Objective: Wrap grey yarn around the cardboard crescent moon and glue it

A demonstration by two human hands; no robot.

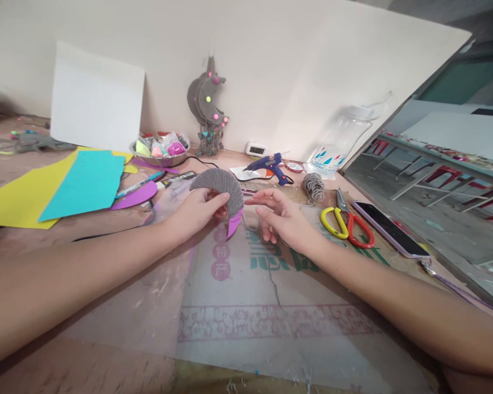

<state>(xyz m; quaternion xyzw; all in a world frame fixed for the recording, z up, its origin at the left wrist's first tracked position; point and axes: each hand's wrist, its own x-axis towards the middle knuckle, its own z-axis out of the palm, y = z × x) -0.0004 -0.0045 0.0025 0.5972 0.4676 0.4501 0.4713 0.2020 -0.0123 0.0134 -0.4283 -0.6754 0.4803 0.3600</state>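
Observation:
My left hand (201, 212) grips a purple crescent cutout (235, 223) wrapped in grey yarn, thumb on its front face. Grey windings (218, 183) cover most of the crescent, leaving the purple lower tip bare. Just right of it is my right hand (279, 219), its fingers loosely bent and thumb apart from the forefinger. A thin grey strand (276, 284) trails over the printed plastic sheet (238, 323) below this hand; whether the fingers touch the strand is unclear. Farther back sits a ball of grey yarn (313, 187).
Scissors (347, 223) and a phone (390, 230) lie on the right. Behind are a blue glue gun (267, 166), a small clock (256, 149), a clear jug (340, 143) and a bowl (160, 158) of pompoms. A finished-looking moon ornament (207, 104) hangs behind; coloured sheets (84, 186) lie left.

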